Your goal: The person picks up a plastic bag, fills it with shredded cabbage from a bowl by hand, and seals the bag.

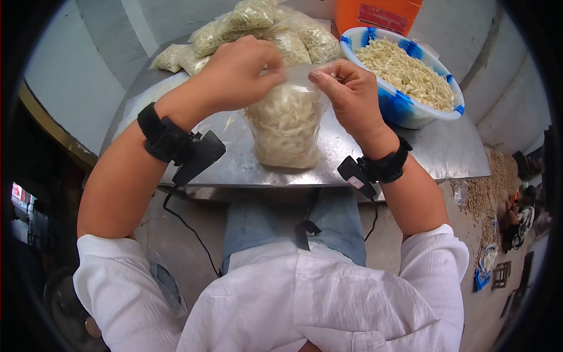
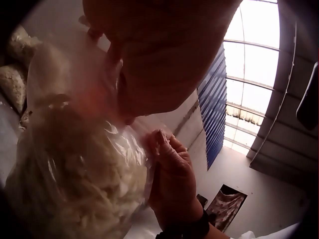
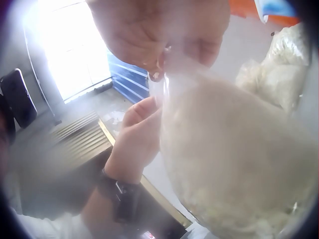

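Note:
A clear plastic bag (image 1: 287,126) filled with pale, thin dried shreds stands upright near the front edge of the metal table (image 1: 229,135). My right hand (image 1: 352,97) pinches the bag's top right corner between thumb and fingers. At the other side of the mouth, my left hand (image 1: 249,67) holds the top edge with curled fingers. The left wrist view shows the bag (image 2: 75,174) bulging below both hands, its upper plastic gathered near the fingers. In the right wrist view, the right hand (image 3: 164,35) grips the plastic at the top, with the left hand (image 3: 134,139) beyond.
Several filled bags (image 1: 252,20) lie piled at the back of the table. To the right, a blue-and-white basin (image 1: 387,97) holds loose shreds (image 1: 404,70). An orange container (image 1: 375,14) stands behind it. Another person (image 1: 521,217) sits far right, by a brown heap (image 1: 492,188) on the floor.

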Tool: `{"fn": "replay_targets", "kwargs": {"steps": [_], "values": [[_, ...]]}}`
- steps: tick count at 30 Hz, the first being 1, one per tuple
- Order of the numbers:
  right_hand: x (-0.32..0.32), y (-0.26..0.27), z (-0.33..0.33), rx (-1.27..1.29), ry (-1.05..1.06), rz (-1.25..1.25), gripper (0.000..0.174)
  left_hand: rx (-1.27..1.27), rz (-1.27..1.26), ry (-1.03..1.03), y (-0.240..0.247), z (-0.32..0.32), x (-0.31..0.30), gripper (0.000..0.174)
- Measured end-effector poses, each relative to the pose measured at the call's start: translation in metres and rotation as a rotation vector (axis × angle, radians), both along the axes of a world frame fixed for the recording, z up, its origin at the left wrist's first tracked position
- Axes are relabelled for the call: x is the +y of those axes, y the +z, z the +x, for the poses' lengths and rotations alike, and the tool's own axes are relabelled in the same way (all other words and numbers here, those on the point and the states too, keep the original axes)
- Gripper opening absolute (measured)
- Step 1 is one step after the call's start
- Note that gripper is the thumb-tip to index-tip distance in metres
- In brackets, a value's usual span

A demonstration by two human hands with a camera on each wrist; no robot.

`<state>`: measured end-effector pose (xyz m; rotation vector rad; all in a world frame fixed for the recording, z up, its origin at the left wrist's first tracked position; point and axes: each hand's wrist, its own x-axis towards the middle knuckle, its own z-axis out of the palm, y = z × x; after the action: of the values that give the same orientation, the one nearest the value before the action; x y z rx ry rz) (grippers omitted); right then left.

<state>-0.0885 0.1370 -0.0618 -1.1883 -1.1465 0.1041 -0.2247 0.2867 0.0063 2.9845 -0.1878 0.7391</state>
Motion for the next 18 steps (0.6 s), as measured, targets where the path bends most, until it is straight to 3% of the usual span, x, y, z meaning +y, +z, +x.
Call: {"fn": "replay_targets", "kwargs": {"steps": [12,18], "values": [[-0.005,0.004,-0.004,0.013,-0.001,0.000,0.016,-0.003,0.086,-0.011,-0.004,-0.010,0.013,0.008],[-0.004,0.003,-0.001,0.037,0.052,0.004,0.017,0.122,-0.086,0.056,-0.003,-0.014,0.014,0.011]]}}
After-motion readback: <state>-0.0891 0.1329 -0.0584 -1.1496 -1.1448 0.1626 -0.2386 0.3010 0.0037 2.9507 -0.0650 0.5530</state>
